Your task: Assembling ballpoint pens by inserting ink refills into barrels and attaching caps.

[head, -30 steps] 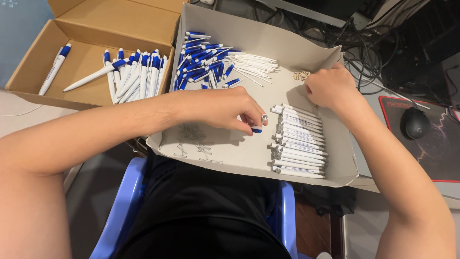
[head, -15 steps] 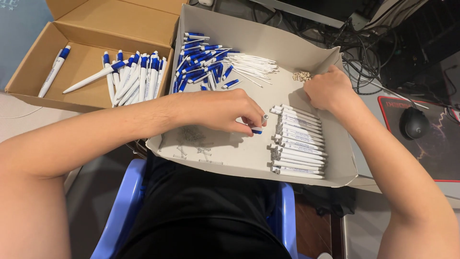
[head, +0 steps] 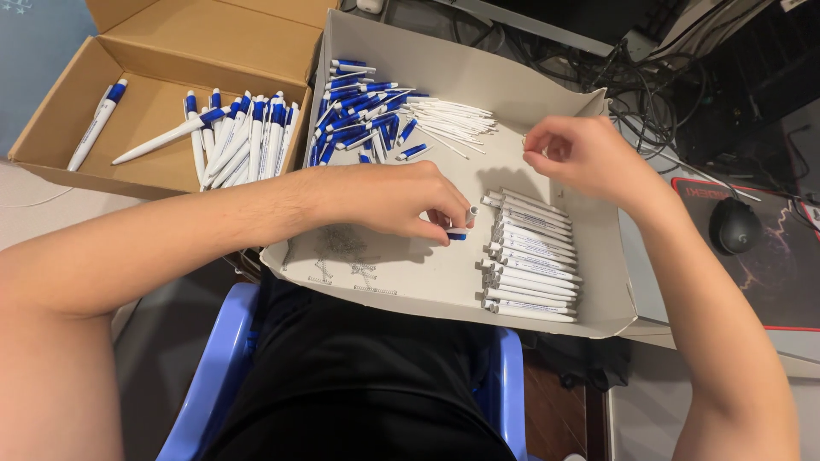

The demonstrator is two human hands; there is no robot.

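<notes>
A pale cardboard tray (head: 401, 282) lies across the person's lap, above a blue plastic chair (head: 213, 376). To its left sits a brown cardboard box (head: 145, 51) holding a loose bunch of finished white-and-blue pens (head: 243, 141) near its right wall, plus 1 pen apart by its left wall. Right of the tray, a black computer mouse (head: 735, 226) rests on a dark mouse pad (head: 790, 282).

In the tray's far left corner lies a heap of blue pen parts (head: 359, 111), and just beside it, toward the far edge's middle, a fan of thin white refills (head: 457, 124). Along the tray's right edge, white pen barrels (head: 530, 256) are stacked in a neat row running from mid-tray to the near right corner.

The left hand (head: 393, 201) hovers over the tray's middle, fingers pinched together on a white barrel with a blue tip (head: 465, 224), just beside the top of the stacked row. The right hand (head: 585, 158) is raised near the far right corner, thumb and fingertips drawn together; whether they clamp anything is too small to tell.
</notes>
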